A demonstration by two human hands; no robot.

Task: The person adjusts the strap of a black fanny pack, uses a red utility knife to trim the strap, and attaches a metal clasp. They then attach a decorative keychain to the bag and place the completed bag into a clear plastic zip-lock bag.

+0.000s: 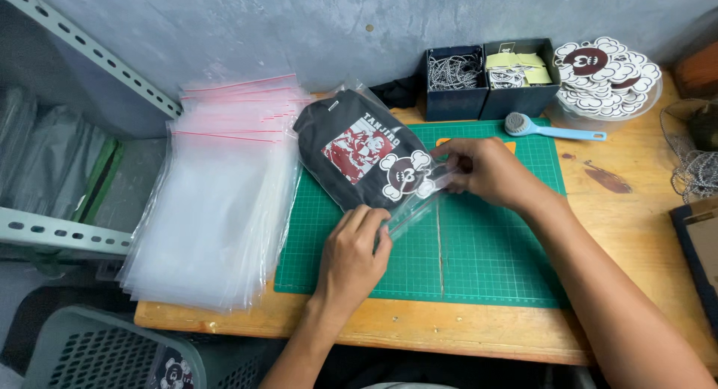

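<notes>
A folded black garment with a red and white print [351, 146] lies inside a clear zip bag [411, 206] on the green cutting mat [479, 247]. A white cartoon sticker [404, 174] sits in the bag on top of the garment. My left hand [353, 250] pinches the bag's open edge at its near corner. My right hand [482, 168] grips the same edge farther right, fingers closed on the plastic strip.
A stack of clear zip bags with pink strips [224, 187] lies left of the mat. Two dark boxes [486, 78] with chains and tags, a bowl of stickers [606, 78] and a blue brush [550, 127] stand behind. A grey basket [97, 351] sits below.
</notes>
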